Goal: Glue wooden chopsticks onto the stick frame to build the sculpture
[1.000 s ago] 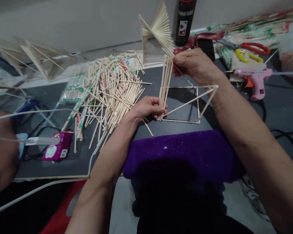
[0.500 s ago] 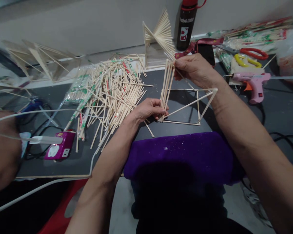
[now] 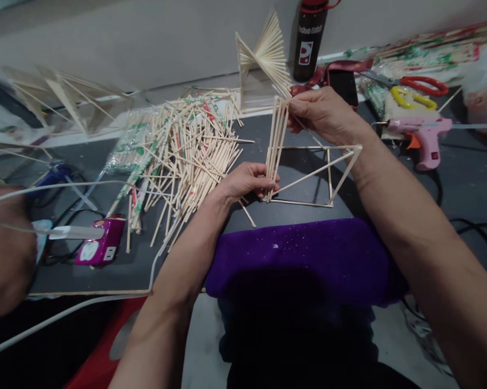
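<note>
A small frame of thin wooden sticks (image 3: pixel 304 203) stands on the dark table in front of me. Several sticks are lined up side by side along its left end, slanting upward. My left hand (image 3: pixel 253 181) pinches the lower ends of these sticks near the frame's bottom left corner. At their upper ends, the thumb and fingers of my right hand (image 3: pixel 314 111) are closed on the sticks. To the left lies a large loose pile of wooden chopsticks (image 3: pixel 202 162), some in printed wrappers. Behind my right hand rises a twisted fan-shaped stick structure (image 3: pixel 267 54).
A pink glue gun (image 3: pixel 424 138), scissors (image 3: pixel 421 89) and a dark bottle (image 3: pixel 309 46) stand or lie at the back right. A purple cloth (image 3: pixel 300 243) covers the front edge. At left are a magenta power box (image 3: pixel 101 246), a white cable and another person's arm (image 3: pixel 6 251).
Almost nothing differs. The view has shifted very slightly, and both hands keep their hold on the sticks.
</note>
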`<state>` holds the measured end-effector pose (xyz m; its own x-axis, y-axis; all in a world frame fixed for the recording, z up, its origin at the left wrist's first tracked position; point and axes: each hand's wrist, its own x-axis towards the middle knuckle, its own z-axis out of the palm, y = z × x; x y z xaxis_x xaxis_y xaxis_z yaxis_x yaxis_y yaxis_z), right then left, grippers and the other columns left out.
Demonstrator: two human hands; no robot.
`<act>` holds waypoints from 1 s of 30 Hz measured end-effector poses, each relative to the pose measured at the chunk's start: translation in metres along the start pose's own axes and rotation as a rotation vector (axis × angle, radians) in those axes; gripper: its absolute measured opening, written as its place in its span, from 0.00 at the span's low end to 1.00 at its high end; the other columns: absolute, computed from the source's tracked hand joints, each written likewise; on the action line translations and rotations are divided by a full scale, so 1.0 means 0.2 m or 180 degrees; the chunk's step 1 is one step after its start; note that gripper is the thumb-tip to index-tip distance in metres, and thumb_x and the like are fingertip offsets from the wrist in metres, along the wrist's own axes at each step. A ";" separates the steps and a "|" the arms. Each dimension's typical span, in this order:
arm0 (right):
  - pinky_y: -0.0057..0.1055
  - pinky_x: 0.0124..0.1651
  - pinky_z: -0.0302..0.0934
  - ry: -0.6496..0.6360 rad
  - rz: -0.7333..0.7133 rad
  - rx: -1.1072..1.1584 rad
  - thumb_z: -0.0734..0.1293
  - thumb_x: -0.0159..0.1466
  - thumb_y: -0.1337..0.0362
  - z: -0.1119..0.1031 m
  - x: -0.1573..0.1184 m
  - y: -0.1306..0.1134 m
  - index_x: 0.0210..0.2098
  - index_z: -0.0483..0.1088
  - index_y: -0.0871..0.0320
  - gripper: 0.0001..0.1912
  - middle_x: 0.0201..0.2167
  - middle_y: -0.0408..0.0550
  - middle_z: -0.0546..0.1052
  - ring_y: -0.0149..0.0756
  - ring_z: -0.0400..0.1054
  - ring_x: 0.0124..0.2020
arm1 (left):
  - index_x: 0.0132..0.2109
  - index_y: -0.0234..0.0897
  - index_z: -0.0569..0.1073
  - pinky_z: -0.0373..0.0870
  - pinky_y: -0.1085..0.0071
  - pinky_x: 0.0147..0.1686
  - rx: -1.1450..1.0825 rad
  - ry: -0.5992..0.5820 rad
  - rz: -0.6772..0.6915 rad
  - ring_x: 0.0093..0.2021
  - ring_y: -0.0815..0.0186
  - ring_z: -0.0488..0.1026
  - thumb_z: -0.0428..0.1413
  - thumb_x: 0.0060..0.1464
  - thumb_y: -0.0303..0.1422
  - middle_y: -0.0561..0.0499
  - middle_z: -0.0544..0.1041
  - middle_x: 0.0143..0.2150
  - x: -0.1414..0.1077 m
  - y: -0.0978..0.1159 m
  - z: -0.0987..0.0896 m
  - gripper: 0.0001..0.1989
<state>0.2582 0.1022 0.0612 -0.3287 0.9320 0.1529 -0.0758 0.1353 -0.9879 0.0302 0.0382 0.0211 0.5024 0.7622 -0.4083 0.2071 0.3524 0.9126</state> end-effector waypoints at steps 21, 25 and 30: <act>0.23 0.24 0.60 -0.0160 -0.0154 0.0235 0.65 0.70 0.75 0.03 0.00 -0.01 0.26 0.73 0.68 0.15 0.21 0.45 0.73 0.25 0.65 0.19 | 0.47 0.34 0.80 0.71 0.77 0.30 0.0504 0.0346 0.0216 0.38 0.67 0.81 0.68 0.44 0.35 0.46 0.85 0.43 -0.02 0.11 -0.06 0.21; 0.20 0.24 0.58 -0.0199 -0.0128 0.0005 0.65 0.70 0.76 0.04 0.00 -0.02 0.22 0.72 0.62 0.19 0.20 0.42 0.71 0.21 0.63 0.19 | 0.47 0.39 0.81 0.74 0.77 0.32 0.0475 0.0885 0.0865 0.42 0.66 0.82 0.66 0.49 0.40 0.47 0.85 0.46 0.05 0.20 -0.03 0.18; 0.20 0.22 0.52 -0.0277 -0.0280 -0.0116 0.64 0.70 0.74 0.03 0.01 -0.01 0.21 0.72 0.62 0.20 0.17 0.41 0.69 0.21 0.59 0.19 | 0.43 0.38 0.79 0.76 0.75 0.34 0.0388 0.1369 0.0973 0.38 0.66 0.83 0.64 0.55 0.41 0.49 0.85 0.37 0.12 0.26 0.08 0.13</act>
<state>0.2523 0.1017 0.0635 -0.4027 0.8836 0.2390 -0.0740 0.2288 -0.9706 0.0665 0.0656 0.0585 0.1712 0.9826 -0.0716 0.2141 0.0338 0.9762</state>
